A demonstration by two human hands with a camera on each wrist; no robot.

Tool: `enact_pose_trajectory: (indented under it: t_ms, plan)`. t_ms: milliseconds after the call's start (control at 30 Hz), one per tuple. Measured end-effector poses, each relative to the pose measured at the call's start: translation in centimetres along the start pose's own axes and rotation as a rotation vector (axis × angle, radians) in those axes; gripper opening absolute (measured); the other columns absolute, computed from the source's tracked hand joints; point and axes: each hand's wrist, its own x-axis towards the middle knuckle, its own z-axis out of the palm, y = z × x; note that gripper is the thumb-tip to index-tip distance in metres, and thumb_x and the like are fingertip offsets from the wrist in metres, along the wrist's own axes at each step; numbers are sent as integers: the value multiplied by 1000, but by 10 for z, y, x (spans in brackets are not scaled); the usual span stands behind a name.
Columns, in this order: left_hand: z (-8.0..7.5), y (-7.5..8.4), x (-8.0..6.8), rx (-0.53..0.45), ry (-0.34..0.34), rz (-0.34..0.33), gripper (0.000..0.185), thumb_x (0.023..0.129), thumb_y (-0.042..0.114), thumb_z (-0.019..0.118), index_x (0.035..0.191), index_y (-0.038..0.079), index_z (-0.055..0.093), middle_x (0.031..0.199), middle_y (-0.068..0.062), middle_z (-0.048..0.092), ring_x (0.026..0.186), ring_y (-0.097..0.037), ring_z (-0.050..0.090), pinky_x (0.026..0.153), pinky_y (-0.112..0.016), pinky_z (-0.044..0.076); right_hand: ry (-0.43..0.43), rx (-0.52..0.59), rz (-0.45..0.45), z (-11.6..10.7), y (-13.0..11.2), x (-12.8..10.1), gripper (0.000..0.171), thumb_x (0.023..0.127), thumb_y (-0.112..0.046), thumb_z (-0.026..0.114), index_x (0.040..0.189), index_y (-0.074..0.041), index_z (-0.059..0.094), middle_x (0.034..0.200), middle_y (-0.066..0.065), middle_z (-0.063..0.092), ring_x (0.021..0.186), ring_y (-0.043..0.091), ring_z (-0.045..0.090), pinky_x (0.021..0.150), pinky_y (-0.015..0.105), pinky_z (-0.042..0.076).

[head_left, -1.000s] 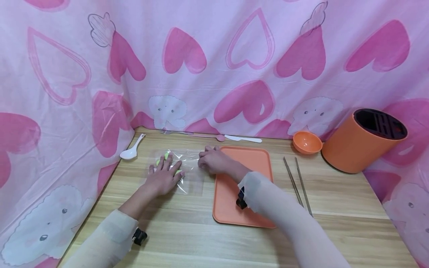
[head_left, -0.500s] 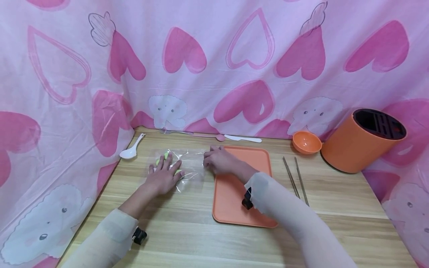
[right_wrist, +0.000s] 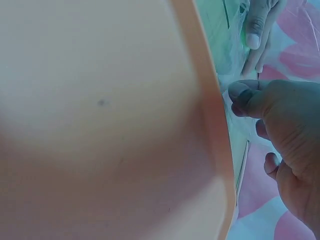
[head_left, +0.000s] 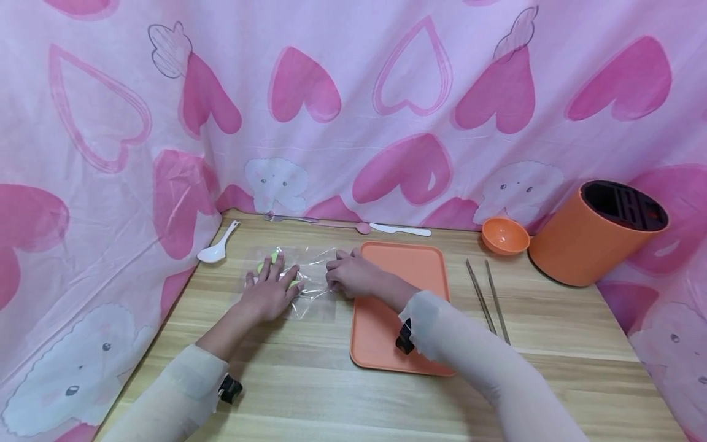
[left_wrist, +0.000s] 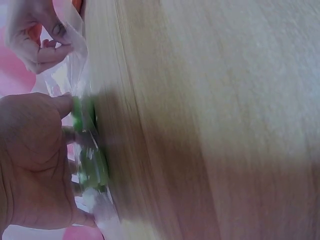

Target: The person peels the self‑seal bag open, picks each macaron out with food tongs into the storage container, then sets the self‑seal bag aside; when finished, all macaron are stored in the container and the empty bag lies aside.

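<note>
Clearly, from my remote seat, I see the plastic bag (head_left: pixel 316 287) lying just left of the tray (head_left: pixel 375 337), with green pieces (left_wrist: pixel 93 167) apparently inside. My left hand (head_left: pixel 267 296), fingers spread and nearly straight, rests over them on the bag, gripping nothing. My right hand (head_left: pixel 353 274), at the tray's left rim, pinches the bag's tray-side edge between thumb and finger. I'd press lightly with the left fingers, work that edge evenly, and avoid nudging the tray.
</note>
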Motion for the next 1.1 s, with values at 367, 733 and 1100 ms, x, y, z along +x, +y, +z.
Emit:
enact_pose_trajectory:
  t_ms: [367,733,1100]
  plan:
    - [-2,0,-1,3,-2,-5,74,115,65,32,175,21,34,186,-23,-2,170,-57,-4,126,-91,1,13,51,-20,-5,9,-25,18,97,-10,80,101,-28,83,106,-12,70,97,18,52,76,36,38]
    - [-7,9,-3,12,-8,9,70,117,57,33,176,18,31,185,-25,0,170,-57,-1,127,-90,6,-14,9,-49,-4,-11,-46,40,108,-60,62,93,-31,84,107,-13,70,102,10,66,90,44,45]
    - [-15,12,-8,39,-9,22,66,119,51,36,175,15,33,185,-28,3,169,-59,2,126,-90,9,-108,116,287,-1,-4,-40,84,95,-65,80,158,-14,59,171,13,48,158,32,49,124,76,37]
